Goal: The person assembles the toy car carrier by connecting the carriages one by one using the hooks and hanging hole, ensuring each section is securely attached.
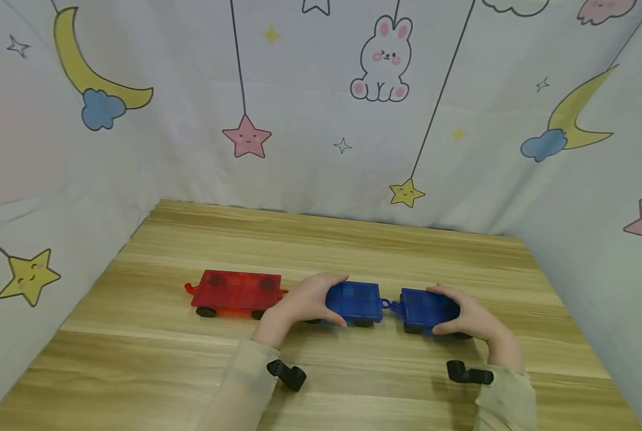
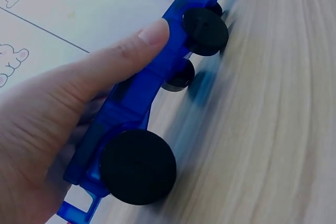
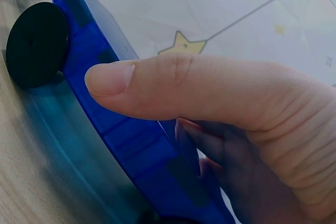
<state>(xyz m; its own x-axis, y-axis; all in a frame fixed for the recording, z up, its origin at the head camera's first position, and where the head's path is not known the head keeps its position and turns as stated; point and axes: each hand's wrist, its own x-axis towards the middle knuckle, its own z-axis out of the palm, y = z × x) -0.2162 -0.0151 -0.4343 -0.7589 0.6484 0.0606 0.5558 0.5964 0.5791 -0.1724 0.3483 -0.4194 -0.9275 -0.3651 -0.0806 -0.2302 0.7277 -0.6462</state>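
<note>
Two blue see-through toy wagons with black wheels stand end to end on the wooden surface. My left hand [image 1: 306,299] grips the left blue wagon [image 1: 357,301], thumb along its near side and fingers over the far side. My right hand [image 1: 477,320] holds the right blue wagon [image 1: 425,306] the same way, from its right end. Between them, the left wagon's ring [image 1: 385,303] meets the right wagon's coupling [image 1: 395,307]. In the right wrist view, the thumb [image 3: 113,80] presses on the wagon's side [image 3: 118,140]. A red toy wagon [image 1: 238,290] stands just left of my left hand.
The red wagon has a hook [image 1: 189,288] at its left end; its right end reaches up to my left hand. White cloth [image 1: 310,173] with printed stars, moons and a rabbit encloses the wooden surface [image 1: 154,359] at the back and sides.
</note>
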